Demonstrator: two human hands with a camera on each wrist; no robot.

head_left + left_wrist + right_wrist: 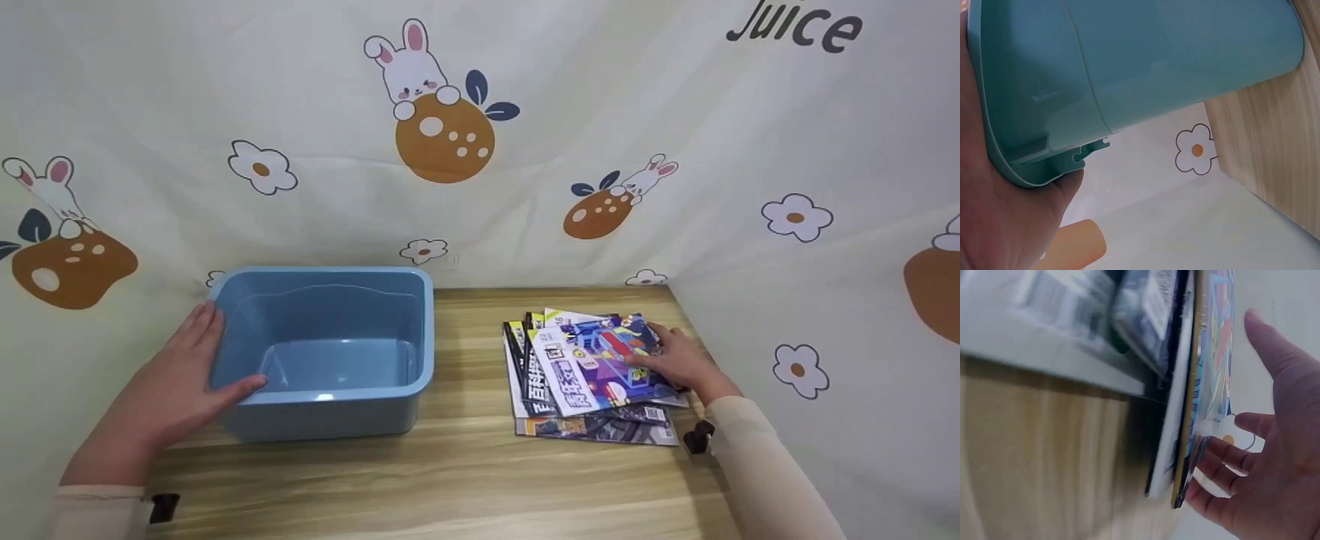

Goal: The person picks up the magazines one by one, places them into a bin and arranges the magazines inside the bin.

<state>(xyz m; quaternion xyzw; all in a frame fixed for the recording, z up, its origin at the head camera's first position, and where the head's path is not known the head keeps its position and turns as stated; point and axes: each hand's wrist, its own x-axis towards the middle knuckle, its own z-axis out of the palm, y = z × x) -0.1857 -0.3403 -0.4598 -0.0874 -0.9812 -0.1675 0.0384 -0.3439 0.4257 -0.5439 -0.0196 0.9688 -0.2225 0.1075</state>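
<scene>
On the left, a blue plastic basin [322, 417] stands upright with nothing visible inside. My left hand [176, 379] holds its left rim, the thumb lying over the front left corner. The left wrist view shows that hand [1008, 225] against the rim and the basin's outer wall [1157, 56]. A fanned, uneven pile of magazines [592, 367] lies to the right, a colourful purple and blue cover on top. At the pile's right edge is my right hand [681, 363]. In the right wrist view, its fingers [1224, 467] touch the magazines' edges while the thumb stands apart from the cover.
Both things stand on a wood-grain table [420, 487]. A pale curtain [525, 225] with rabbits, oranges and flowers hangs behind and at both sides. Black clips sit at the table's left edge [164, 508] and right edge [698, 437].
</scene>
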